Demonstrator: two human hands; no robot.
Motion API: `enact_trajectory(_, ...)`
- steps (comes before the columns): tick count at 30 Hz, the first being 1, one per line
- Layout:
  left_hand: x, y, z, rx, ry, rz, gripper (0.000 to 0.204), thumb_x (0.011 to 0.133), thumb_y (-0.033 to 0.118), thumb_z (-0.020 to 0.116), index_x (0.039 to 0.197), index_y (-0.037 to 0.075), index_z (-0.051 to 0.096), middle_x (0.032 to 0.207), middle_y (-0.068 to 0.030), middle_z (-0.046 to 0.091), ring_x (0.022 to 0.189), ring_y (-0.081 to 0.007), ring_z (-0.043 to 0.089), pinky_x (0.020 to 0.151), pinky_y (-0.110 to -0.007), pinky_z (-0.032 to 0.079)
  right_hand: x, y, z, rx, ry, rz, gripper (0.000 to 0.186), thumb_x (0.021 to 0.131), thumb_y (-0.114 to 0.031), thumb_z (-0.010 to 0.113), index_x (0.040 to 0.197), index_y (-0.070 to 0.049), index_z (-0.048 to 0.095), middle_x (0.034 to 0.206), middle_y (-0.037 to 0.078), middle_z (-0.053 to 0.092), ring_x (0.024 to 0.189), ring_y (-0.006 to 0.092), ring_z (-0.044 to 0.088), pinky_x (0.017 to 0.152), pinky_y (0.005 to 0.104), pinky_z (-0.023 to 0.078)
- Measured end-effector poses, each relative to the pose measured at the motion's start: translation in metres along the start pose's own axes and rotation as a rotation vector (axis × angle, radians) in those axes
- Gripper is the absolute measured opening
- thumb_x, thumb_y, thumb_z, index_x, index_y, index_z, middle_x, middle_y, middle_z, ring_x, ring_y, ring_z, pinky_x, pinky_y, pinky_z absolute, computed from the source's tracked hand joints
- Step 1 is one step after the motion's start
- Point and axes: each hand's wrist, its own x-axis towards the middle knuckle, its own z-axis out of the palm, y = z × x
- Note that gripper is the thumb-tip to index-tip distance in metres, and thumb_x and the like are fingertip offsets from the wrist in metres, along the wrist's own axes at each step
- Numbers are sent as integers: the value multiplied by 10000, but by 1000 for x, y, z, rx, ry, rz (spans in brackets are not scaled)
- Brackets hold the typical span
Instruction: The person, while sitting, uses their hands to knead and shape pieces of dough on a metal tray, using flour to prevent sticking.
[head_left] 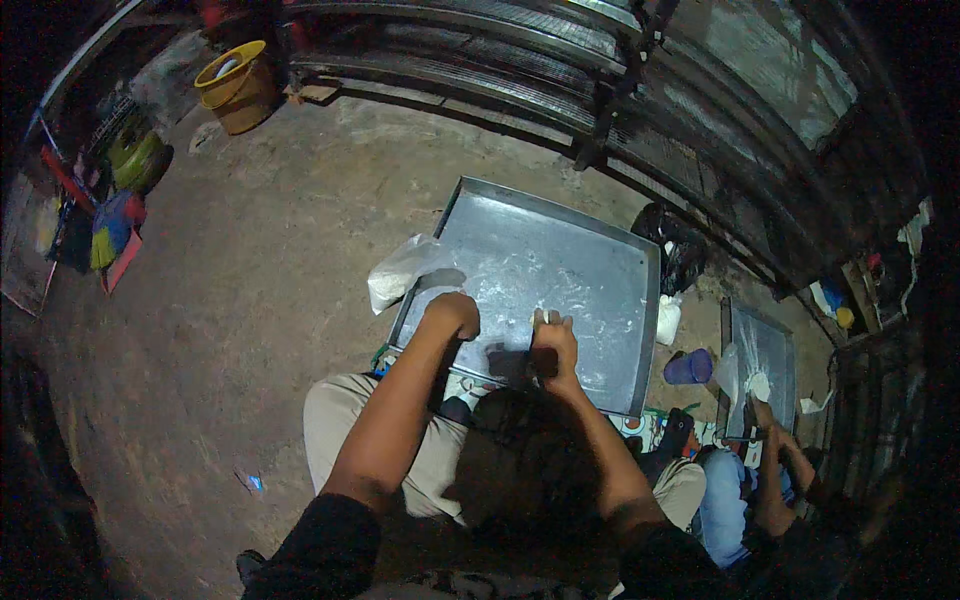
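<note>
- grey sheet metal makes up the large baking tray (560, 260), which lies flat on the dirt floor (250, 330) just in front of the seated person's knees, its surface dusted with white flour.
- the left hand (455, 313) rests as a curled fist on the tray's near left corner; the fingers are tucked under, and whether they clamp anything cannot be told.
- the right hand (555, 340) presses on the tray near its front edge, fingers close together and bent over a small pale lump of dough (538, 318).
- a white plastic bag (400, 270) lies touching the tray's left edge.
- to the right of the tray stand a small white bag (667, 320) and a purple cup (688, 367).
- further right, another person's hands (762, 408) work at a second metal tray (765, 345).
- well apart, at the upper left, stands a yellow bucket (238, 85).
</note>
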Motion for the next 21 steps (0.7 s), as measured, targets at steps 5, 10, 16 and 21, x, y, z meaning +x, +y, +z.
enact_trajectory(5,-17,3,-8,61,65,5,294,638,82,634,897,11,754,1023,-239,704,968,-362,700,812,-420,562,24,8,-7,36,37,145,273,929,-159,528,1152,-55,645,1049,184,637,994,387,602,790,426,546)
enact_trajectory(10,-7,6,-9,27,-5,-43,294,693,103,646,955,28,754,1088,-214,701,995,-354,695,845,-415,560,46,45,-38,517,55,184,263,911,-189,590,1113,-57,693,1103,237,623,1048,439,584,849,489,509)
enact_trajectory(16,-27,14,-14,25,73,-56,340,684,100,672,1010,35,744,1123,-198,697,1019,-334,692,861,-409,560,14,2,-36,58,-87,-70,460,910,-205,584,1350,-81,527,1328,209,509,1148,425,517,838,468,536)
enact_trajectory(21,-25,10,-14,33,49,-30,315,676,92,663,970,22,751,1088,-217,701,1031,-344,687,866,-412,556,-30,8,-36,148,-80,-211,484,860,-172,578,1337,-106,533,1241,150,551,1073,393,532,823,452,540)
